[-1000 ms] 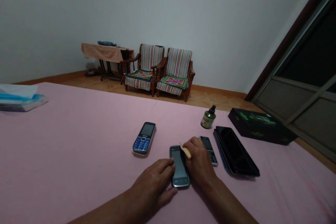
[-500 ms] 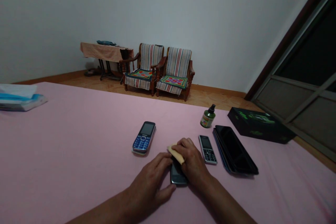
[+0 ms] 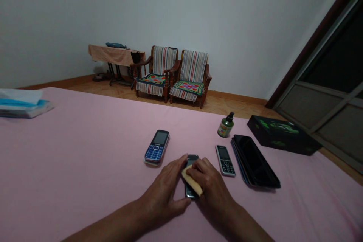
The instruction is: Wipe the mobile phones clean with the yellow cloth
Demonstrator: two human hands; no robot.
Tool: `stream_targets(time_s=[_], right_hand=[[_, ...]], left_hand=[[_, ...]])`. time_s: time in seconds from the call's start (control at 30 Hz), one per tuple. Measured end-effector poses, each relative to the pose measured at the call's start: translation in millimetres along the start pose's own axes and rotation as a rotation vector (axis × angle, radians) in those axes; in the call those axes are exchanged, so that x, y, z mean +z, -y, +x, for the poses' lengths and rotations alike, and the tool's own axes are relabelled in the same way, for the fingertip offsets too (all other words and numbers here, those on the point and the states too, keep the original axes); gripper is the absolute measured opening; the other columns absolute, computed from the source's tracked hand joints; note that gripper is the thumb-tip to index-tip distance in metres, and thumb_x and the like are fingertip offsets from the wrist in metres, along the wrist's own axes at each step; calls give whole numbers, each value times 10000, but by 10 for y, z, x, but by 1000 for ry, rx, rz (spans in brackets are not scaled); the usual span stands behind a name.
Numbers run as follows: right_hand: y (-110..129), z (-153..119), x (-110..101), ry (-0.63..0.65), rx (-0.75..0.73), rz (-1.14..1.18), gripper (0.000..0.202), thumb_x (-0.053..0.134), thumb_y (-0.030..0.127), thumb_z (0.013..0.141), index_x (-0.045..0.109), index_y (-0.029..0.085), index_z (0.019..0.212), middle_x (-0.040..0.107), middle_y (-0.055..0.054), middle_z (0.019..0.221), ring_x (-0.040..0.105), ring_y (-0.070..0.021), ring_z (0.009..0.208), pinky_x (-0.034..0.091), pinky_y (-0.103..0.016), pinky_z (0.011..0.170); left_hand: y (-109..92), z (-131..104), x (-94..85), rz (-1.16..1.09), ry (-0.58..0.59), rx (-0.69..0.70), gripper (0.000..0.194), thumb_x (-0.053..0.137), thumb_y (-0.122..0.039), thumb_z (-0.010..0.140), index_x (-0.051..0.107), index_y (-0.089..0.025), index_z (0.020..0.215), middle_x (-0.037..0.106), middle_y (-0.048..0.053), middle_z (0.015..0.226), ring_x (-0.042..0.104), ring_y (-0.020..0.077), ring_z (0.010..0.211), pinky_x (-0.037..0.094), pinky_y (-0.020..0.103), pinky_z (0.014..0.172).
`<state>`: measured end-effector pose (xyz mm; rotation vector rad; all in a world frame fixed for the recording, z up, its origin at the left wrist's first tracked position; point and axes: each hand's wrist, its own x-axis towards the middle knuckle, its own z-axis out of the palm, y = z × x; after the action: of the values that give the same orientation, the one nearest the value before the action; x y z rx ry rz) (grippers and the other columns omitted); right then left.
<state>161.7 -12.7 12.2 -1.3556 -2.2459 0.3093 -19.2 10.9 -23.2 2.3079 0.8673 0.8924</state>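
A dark smartphone lies on the pink cover in front of me. My left hand steadies it along its left side, fingers at the upper corner and thumb at the lower end. In my right hand is a folded pale yellow cloth, pressed onto the phone's screen. Both the cloth and my right hand hide much of the screen. Left of my hands, a blue keypad phone rests on top of something thin. A black and silver keypad phone lies just right of my right hand.
A stack of dark tablets or large phones lies at the right, with a green spray bottle and a black box behind. A tissue pack sits far left. Beyond the pink surface stand two wooden chairs.
My right hand has slid the cloth down the phone's screen, toward me, uncovering the phone's upper end. My left hand keeps its place at the phone's side.
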Motion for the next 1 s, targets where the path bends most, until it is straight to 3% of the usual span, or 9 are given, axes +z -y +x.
stream_targets(time_s=[0.17,0.4,0.6,0.73,1.0], right_hand=[[35,-129,41,8,-47,-16,150,685,75,805,680,187,905,629,-80,953,524,-237,879,435,-338,723],[9,-362,143,-51,-194,-17,276,590,33,737,648,151,979,628,-107,879,524,-244,781,445,-349,640],[-23,-429,139,-91,-236,-37,250,544,28,754,620,159,953,630,-108,849,531,-241,759,440,-330,608],[-69,-479,118,-92,-221,-50,236,526,14,760,599,162,929,621,-111,845,531,-245,755,440,-336,608],[-149,-512,35,-177,-89,-41,192,477,17,823,533,200,834,579,-78,810,510,-235,758,422,-341,638]], left_hand=[[36,-7,4,2,24,6,959,705,-112,698,179,-286,1481,429,133,1474,441,328,1328,390,524,1091],[47,20,-25,55,70,-13,716,701,-128,717,427,-217,1372,451,161,1458,455,316,1327,406,509,1087],[79,15,-14,77,38,49,693,733,-154,714,456,-185,1348,474,194,1428,471,325,1316,438,489,1058],[75,1,-4,82,11,71,696,742,-172,723,449,-178,1354,467,208,1430,481,325,1307,447,479,1051],[13,36,-60,86,94,15,741,740,-172,703,424,-182,1373,442,200,1457,440,339,1336,409,505,1080]])
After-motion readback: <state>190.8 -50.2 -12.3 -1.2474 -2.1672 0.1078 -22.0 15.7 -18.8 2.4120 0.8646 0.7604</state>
